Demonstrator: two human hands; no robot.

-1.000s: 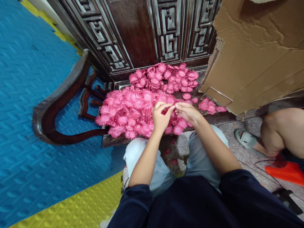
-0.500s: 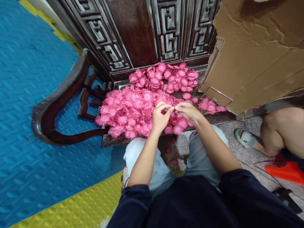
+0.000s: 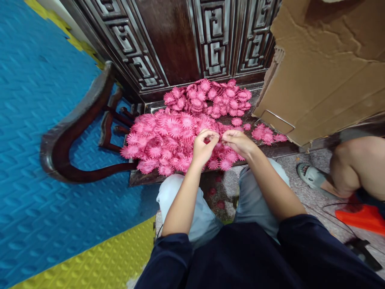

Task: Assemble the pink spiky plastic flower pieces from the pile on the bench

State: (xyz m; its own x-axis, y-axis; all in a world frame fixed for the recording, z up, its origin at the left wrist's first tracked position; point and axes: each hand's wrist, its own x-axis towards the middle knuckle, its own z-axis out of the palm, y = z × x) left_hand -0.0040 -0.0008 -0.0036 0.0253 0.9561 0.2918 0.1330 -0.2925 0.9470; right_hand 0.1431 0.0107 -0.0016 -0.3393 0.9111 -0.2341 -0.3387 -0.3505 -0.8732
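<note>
A large heap of pink artificial flower heads [image 3: 162,138] lies on the dark wooden bench seat. Above its right part, my left hand [image 3: 205,145] is closed in a pinch, thumb against the fingertips. My right hand [image 3: 237,142] pinches just beside it, with a small gap between the two sets of fingertips. Whatever is between the fingers is too small to make out against the pink heap. Behind, a second cluster of the same flower heads [image 3: 210,96] rests against the carved backrest.
A carved bench back [image 3: 180,44] rises behind the heap, and a curved armrest [image 3: 75,120] stands at left. Cardboard [image 3: 325,68] leans at right, near a few loose flowers [image 3: 264,133]. Another person's bent leg [image 3: 355,168] is at right. Blue mat [image 3: 33,160] covers the left floor.
My fingertips, touching half a second ago, have parted slightly. The heap and everything around it look the same.
</note>
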